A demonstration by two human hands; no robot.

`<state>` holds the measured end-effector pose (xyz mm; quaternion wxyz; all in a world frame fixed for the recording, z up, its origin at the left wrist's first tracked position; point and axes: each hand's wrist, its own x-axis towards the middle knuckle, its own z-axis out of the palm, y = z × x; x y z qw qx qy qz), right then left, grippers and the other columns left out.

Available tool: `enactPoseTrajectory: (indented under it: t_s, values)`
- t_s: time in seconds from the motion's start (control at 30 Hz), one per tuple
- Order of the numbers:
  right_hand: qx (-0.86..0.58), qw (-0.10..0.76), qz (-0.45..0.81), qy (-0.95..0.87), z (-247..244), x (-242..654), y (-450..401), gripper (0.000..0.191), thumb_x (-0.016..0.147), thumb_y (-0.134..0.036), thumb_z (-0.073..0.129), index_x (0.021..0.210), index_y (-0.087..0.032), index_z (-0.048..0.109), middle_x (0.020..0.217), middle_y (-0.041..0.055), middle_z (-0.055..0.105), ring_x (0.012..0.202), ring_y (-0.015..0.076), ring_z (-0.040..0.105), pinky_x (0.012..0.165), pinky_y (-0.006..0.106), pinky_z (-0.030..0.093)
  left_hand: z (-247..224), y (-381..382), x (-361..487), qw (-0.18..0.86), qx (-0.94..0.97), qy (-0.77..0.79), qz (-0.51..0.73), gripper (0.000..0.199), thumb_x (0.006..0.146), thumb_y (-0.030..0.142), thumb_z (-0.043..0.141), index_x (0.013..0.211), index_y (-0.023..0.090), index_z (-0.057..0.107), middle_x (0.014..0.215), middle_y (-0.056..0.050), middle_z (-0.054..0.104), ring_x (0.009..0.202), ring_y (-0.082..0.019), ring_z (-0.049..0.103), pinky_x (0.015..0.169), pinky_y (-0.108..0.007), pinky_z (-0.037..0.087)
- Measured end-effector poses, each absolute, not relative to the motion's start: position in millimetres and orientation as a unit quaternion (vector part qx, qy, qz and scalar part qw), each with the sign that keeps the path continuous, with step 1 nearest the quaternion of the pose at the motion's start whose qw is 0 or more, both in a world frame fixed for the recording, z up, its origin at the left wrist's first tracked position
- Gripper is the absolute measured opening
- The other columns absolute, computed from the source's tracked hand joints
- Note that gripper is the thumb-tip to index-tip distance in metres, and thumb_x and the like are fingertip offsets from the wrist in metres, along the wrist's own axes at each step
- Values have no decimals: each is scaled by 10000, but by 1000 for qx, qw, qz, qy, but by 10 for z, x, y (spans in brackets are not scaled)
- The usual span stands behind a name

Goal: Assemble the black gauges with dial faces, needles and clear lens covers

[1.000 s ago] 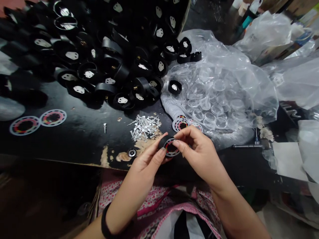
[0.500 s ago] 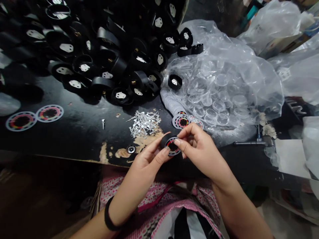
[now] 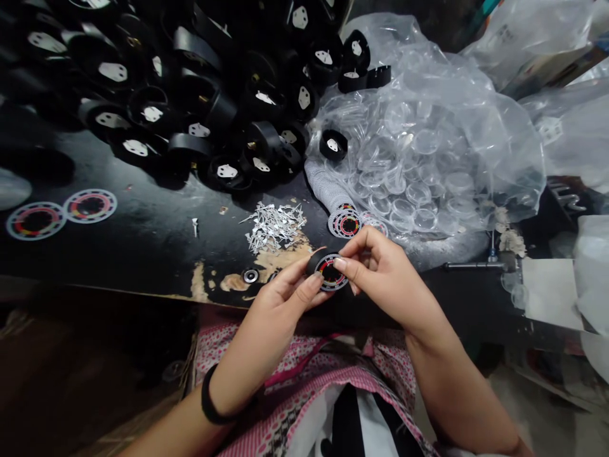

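A round black case with a printed dial disc (image 3: 332, 274) on its face is held between both hands, near the table's front edge. My left hand (image 3: 288, 298) grips the case from the left, its thumb on the lower left of the dial. My right hand (image 3: 375, 266) pinches the upper right rim, thumb on the dial and fingers behind. Just beyond the hands lies a fanned stack of dial discs (image 3: 346, 222). To the left of it is a pile of small white pointers (image 3: 275, 227).
Many black round cases (image 3: 190, 146) are heaped at the back left. A plastic bag of clear covers (image 3: 419, 165) lies at the back right. Two large dial discs (image 3: 90, 205) are at the far left. A small ring part (image 3: 250, 276) and a metal rod (image 3: 471, 266) lie nearer.
The view has shifted slightly. Both hands still hold the case, and its dial face now shows more openly between the thumbs.
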<state>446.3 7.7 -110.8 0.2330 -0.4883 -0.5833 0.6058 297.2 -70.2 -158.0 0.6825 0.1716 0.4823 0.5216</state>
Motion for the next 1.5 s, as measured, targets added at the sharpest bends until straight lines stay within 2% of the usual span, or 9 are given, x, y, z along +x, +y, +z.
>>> enactPoseTrajectory:
  t_s: [0.17, 0.33, 0.73, 0.9, 1.03, 1.1, 1.2, 1.33, 1.5]
  values:
    - [-486, 239, 630, -556, -1082, 4451, 125, 229, 807, -335, 726, 824, -210, 534, 625, -83, 533, 498, 66, 512, 484, 209, 424, -1478, -638, 2988, 695, 115, 471, 530, 265, 832, 347, 776, 1090, 287, 765, 1220, -23, 748, 1151, -242, 682, 926, -338, 596]
    - [-484, 241, 647, -538, -1080, 4424, 167, 318, 772, -411, 771, 822, -212, 528, 656, -78, 556, 500, 58, 513, 483, 207, 428, -1429, -586, 2971, 710, 88, 453, 532, 210, 817, 337, 793, 1012, 261, 784, 1114, -22, 773, 1069, -209, 706, 894, -298, 601]
    - [-512, 206, 595, -584, -1130, 4381, 204, 171, 822, -275, 682, 808, -213, 523, 632, -81, 522, 518, 73, 499, 500, 219, 404, -1504, -572, 2960, 695, 117, 469, 532, 200, 796, 333, 809, 985, 278, 773, 1025, 9, 765, 986, -175, 705, 886, -277, 588]
    - [-508, 210, 532, -643, -1150, 4376, 107, 160, 821, -254, 686, 921, -217, 567, 853, -19, 620, 729, 119, 594, 651, 256, 484, -1522, -597, 2945, 635, 212, 535, 515, 280, 807, 323, 778, 1081, 271, 748, 1063, -18, 761, 1047, -228, 699, 963, -332, 548]
    - [-465, 171, 538, -682, -1110, 4504, -33, 183, 917, -254, 605, 1099, -231, 614, 968, 4, 691, 821, 138, 640, 723, 272, 504, -1544, -729, 2841, 611, 294, 569, 465, 251, 818, 282, 758, 1069, 273, 761, 1055, -25, 774, 974, -217, 720, 908, -285, 554]
    - [-460, 143, 499, -721, -1102, 4563, -51, 202, 946, -244, 581, 1142, -234, 629, 1011, 13, 711, 882, 153, 654, 786, 294, 501, -1560, -790, 2767, 613, 274, 580, 462, 237, 808, 301, 772, 1043, 270, 764, 1049, -29, 780, 981, -224, 724, 889, -279, 566]
    - [-498, 96, 354, -786, -1133, 4527, 4, 155, 947, -167, 539, 1030, -199, 666, 1012, 52, 723, 955, 207, 653, 871, 364, 463, -1555, -818, 2676, 618, 166, 578, 507, 234, 807, 337, 779, 1027, 264, 746, 1053, -26, 778, 1035, -243, 715, 899, -308, 583]
    - [-482, 0, 222, -847, -1223, 4248, 90, 146, 962, -202, 519, 950, -162, 659, 979, 105, 722, 942, 268, 645, 839, 413, 420, -1511, -788, 2630, 622, 67, 546, 557, 175, 839, 255, 747, 1010, 233, 714, 1101, -20, 765, 1027, -216, 718, 908, -305, 593]
    - [-461, -28, 131, -877, -1309, 3964, 136, 187, 980, -220, 483, 945, -123, 638, 923, 156, 706, 909, 297, 650, 792, 415, 395, -1509, -783, 2655, 640, 44, 508, 575, 156, 906, 240, 675, 1057, 213, 703, 1147, -55, 759, 1067, -214, 712, 941, -335, 588]
